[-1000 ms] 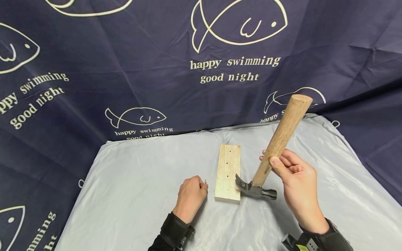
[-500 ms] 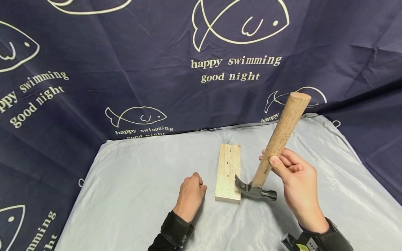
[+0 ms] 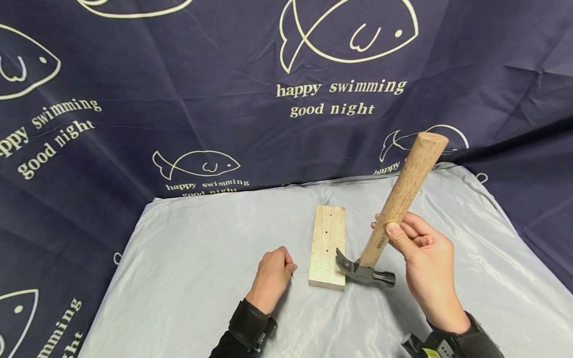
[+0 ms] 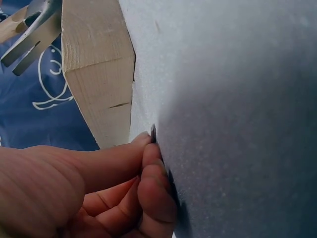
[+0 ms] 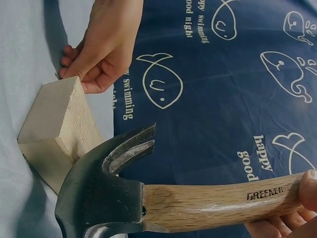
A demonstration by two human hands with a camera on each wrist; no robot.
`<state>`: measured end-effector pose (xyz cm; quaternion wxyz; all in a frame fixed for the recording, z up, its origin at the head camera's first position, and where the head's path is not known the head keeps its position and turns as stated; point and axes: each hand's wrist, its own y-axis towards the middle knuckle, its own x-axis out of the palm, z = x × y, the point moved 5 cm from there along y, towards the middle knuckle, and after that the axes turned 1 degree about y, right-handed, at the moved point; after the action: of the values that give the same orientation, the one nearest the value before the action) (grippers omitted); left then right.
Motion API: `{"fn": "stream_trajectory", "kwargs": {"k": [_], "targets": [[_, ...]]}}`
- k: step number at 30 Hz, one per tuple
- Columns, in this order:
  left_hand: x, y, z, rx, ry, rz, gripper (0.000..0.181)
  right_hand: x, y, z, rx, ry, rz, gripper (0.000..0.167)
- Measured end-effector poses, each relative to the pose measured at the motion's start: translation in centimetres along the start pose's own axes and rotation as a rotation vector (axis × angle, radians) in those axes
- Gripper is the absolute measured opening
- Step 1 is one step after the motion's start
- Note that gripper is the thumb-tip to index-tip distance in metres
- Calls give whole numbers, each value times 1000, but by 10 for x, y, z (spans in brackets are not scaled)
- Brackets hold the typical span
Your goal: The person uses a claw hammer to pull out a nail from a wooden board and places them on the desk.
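Note:
My right hand [image 3: 427, 261] grips the wooden handle of a claw hammer [image 3: 403, 191], thumb on the near side. Its dark head hangs low, claw towards the block, and the handle slants up and right. A pale wooden block [image 3: 326, 258] lies lengthwise on the cloth with several dark spots along its top. To the block's left, my left hand [image 3: 272, 276] pinches a small nail [image 4: 153, 133] between thumb and forefinger, close to the cloth; only a short end shows. In the right wrist view the claw [image 5: 131, 148] overlaps the block; I cannot tell whether they touch.
A light grey cloth [image 3: 201, 248] covers the table. Behind and beside it hangs a dark blue curtain [image 3: 250, 124] printed with white fish and lettering. Black wrist straps [image 3: 250, 325] sit on both wrists.
The left fingers have turned the nail: its end stood above the fingertips, went out of sight, and now shows below them. The right hand and hammer stay nearly still; the view shifts slightly.

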<state>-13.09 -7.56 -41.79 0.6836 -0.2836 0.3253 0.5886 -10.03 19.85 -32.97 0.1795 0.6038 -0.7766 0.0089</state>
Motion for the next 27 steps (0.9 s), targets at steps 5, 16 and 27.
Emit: {"fn": "stream_trajectory", "kwargs": {"k": [5,16,27], "targets": [[1,0,1,15,-15,9,22,-1,-1,-1,8,-14,8,33],[-1,2,-6,12,12,-22,23,2,-2,0,7,-24,-8,33],[-25,9,6,130,-53,131,13,6,-1,-3,3,-21,-44,35]]}}
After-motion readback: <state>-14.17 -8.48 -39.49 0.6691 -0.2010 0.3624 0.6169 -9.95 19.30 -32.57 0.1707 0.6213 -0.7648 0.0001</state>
